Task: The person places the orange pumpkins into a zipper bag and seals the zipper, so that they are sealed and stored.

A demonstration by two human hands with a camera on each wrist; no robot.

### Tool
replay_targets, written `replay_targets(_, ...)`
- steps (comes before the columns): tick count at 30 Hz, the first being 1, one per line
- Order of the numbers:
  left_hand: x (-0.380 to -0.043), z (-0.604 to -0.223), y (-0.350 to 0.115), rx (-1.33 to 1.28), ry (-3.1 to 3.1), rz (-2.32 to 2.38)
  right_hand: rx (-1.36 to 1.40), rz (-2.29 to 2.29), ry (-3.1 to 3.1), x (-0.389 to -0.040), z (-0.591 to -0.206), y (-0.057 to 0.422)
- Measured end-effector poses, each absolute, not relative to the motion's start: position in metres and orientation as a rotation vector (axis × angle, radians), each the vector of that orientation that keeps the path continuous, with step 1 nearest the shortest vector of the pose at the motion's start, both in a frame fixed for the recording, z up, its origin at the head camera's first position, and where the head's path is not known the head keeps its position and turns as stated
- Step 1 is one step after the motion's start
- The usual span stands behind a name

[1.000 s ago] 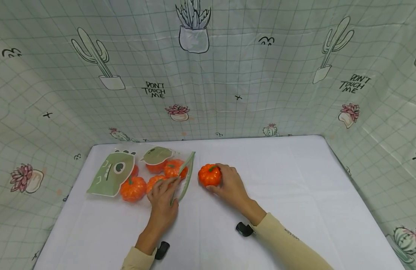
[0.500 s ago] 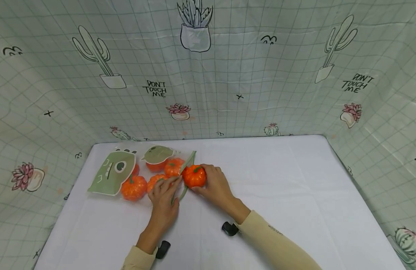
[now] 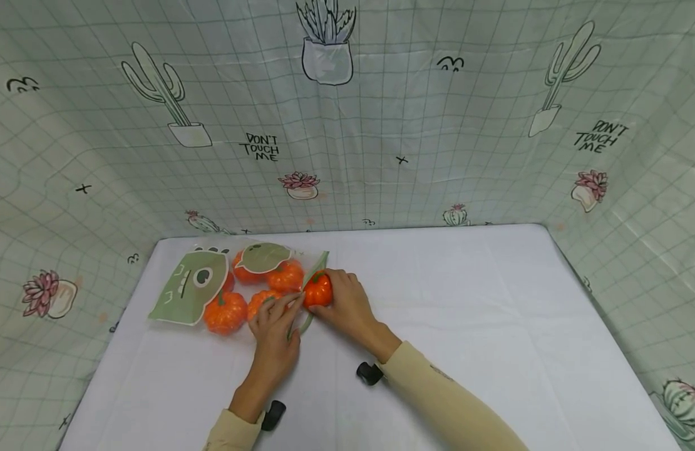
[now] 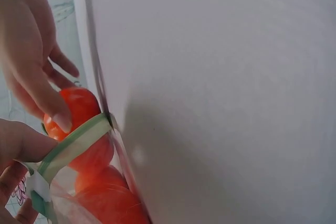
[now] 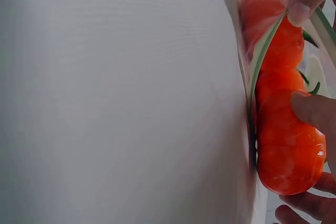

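A clear zip bag (image 3: 184,294) with a green dinosaur print lies on the table's left half, its green-edged mouth facing right. Several small orange pumpkins (image 3: 226,313) are inside. My left hand (image 3: 273,343) rests over the bag's mouth and pinches its green edge (image 4: 73,148), holding it apart as the left wrist view shows. With thumb and fingers, my right hand (image 3: 352,308) grips another orange pumpkin (image 3: 319,289) at the opening. In the right wrist view this pumpkin (image 5: 291,153) is partly past the green rim and against those inside. Its far side is hidden.
A white cloth covers the table (image 3: 466,313). Behind and at both sides hangs a grid-patterned curtain (image 3: 370,113) with cactus drawings. A small black device (image 3: 370,373) sits at the right wrist, another (image 3: 273,415) at the left.
My right hand has carried the pumpkin leftward from the table beside the bag into its mouth. Pumpkins at the back of the bag have shifted left. My left hand has stayed in place.
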State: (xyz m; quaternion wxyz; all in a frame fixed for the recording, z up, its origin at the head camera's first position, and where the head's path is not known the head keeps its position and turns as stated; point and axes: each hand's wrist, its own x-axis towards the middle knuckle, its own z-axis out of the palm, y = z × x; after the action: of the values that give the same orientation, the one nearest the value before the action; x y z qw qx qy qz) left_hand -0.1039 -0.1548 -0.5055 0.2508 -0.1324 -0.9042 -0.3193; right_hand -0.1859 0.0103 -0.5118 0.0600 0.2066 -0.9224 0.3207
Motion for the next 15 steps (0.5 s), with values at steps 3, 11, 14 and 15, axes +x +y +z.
replay_targets(3, -0.104, -0.505, -0.155, -0.352, -2.474, -0.872, 0.632, 0.939, -2.805, -0.187, -0.512, 0.009)
replay_targets(11, -0.105, -0.502, -0.156, -0.334, -2.516, -0.869, 0.711, 0.789, -2.772, -0.183, -0.514, 0.021)
replay_targets(14, -0.104, -0.502, -0.156, -0.333, -2.510, -0.866, 0.712, 0.727, -2.770, -0.182, -0.515, 0.021)
replay_targets(15, -0.105, -0.502, -0.156, -0.333, -2.505, -0.864, 0.711, 0.708, -2.774, -0.183, -0.515, 0.020)
